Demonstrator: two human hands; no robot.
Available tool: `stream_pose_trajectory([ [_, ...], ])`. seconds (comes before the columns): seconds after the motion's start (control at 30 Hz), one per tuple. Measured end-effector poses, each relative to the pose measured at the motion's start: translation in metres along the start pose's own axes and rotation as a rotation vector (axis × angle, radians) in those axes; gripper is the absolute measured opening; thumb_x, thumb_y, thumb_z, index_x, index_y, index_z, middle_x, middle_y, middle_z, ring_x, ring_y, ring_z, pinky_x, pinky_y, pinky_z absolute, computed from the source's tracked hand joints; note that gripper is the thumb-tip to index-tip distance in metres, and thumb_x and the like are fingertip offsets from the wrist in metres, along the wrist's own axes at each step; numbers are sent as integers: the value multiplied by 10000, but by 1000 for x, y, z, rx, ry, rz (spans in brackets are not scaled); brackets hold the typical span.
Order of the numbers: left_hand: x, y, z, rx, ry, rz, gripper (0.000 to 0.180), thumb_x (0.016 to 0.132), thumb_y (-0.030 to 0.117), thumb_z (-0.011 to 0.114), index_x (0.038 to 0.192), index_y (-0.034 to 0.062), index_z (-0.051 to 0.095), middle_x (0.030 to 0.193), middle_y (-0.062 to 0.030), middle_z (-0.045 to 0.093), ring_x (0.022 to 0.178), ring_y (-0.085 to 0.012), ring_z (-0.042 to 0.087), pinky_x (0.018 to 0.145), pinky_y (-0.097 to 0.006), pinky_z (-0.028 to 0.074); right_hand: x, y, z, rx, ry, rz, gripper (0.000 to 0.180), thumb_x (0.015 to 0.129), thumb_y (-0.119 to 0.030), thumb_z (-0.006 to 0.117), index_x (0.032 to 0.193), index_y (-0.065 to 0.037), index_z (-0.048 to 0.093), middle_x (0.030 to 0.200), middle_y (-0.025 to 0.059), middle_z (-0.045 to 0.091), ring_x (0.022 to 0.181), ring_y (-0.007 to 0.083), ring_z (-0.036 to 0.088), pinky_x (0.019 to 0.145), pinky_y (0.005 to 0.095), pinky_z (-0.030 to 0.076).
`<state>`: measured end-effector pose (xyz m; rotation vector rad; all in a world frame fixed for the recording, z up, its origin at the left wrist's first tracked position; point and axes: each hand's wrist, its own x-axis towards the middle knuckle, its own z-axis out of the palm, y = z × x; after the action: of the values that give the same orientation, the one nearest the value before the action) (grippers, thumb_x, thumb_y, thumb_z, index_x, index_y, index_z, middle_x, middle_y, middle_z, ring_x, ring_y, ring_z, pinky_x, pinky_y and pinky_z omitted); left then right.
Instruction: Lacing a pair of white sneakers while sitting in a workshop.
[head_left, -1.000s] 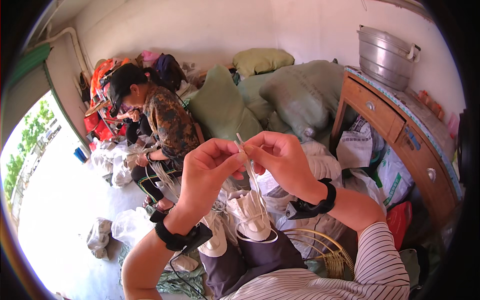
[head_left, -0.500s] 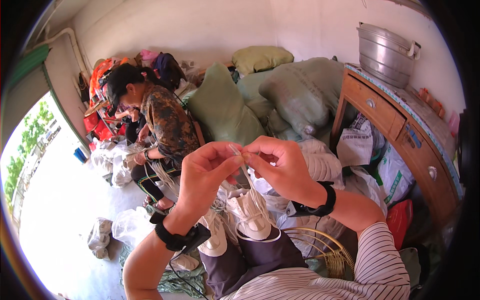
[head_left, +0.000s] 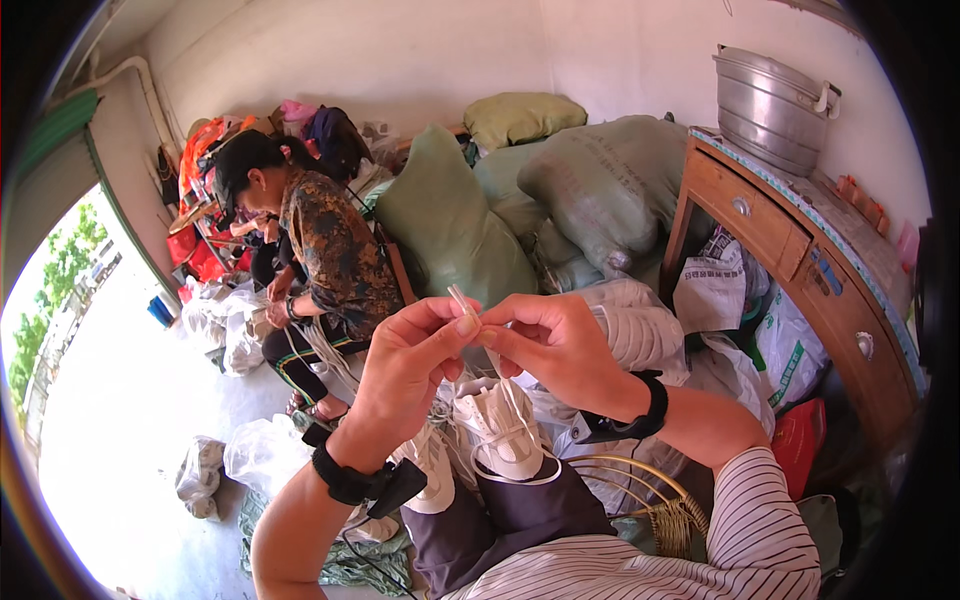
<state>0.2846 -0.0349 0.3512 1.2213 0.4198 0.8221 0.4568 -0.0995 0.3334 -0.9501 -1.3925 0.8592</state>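
My left hand and my right hand meet above my lap, thumbs and fingertips pinched together on a whitish shoelace. Its end pokes up past my left thumb, while the stretch between my fingertips is mostly hidden. Below, a cream lace-up shoe rests on my dark trousers, its toe toward me and pale laces across it. Close on its left lies a second cream shoe, partly covered by the device on my left wrist.
A co-worker in a patterned shirt sits at left, bent over pale laces. Big green sacks are piled ahead. To the right stands a wooden desk with a metal pot on it. A wicker chair arm curves beside me.
Both my hands have come slightly lower, still pinching the shoelace, and its end now sticks up more to the left. The co-worker's head and hands have shifted a little.
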Motion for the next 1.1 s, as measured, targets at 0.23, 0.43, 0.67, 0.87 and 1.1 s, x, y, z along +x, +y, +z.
stream_pose_trajectory([
  [0.23, 0, -4, -3, -69, -25, -7, 99, 932, 164, 649, 993, 89, 669, 867, 35, 644, 667, -11, 509, 583, -174, 400, -1, -2, 3, 6, -3, -8, 190, 912, -137, 657, 974, 42, 677, 671, 1, 623, 583, 31, 548, 508, 201, 422],
  [0.43, -1, -3, -3, -90, -35, -19, 96, 939, 164, 637, 985, 88, 672, 867, 31, 645, 689, -21, 517, 603, -184, 403, -2, -2, 5, 19, 0, -10, 184, 913, -131, 652, 973, 42, 675, 680, 3, 624, 586, 32, 546, 510, 203, 422],
  [0.67, -4, -12, -11, -102, -45, -77, 91, 941, 124, 608, 975, 45, 636, 895, 17, 605, 754, -56, 518, 687, -216, 424, -8, 11, 5, 23, -19, 17, 215, 916, -168, 657, 974, 38, 673, 687, -6, 616, 591, 28, 534, 515, 208, 420],
  [0.87, 3, -12, -29, 21, 28, 17, 140, 938, 153, 632, 1010, 39, 668, 873, 27, 633, 681, -32, 505, 620, -188, 409, -7, 49, 6, -118, -185, 154, 227, 904, -206, 670, 946, 17, 682, 704, -4, 621, 563, 40, 519, 504, 227, 406],
  [1.1, 30, 42, -68, 244, 45, 289, 271, 937, 144, 619, 1147, -26, 618, 919, 19, 616, 752, -19, 530, 639, -181, 431, -24, 158, -2, -181, -298, 237, 226, 884, -207, 667, 864, 18, 682, 612, 47, 590, 519, 84, 458, 518, 286, 380],
])
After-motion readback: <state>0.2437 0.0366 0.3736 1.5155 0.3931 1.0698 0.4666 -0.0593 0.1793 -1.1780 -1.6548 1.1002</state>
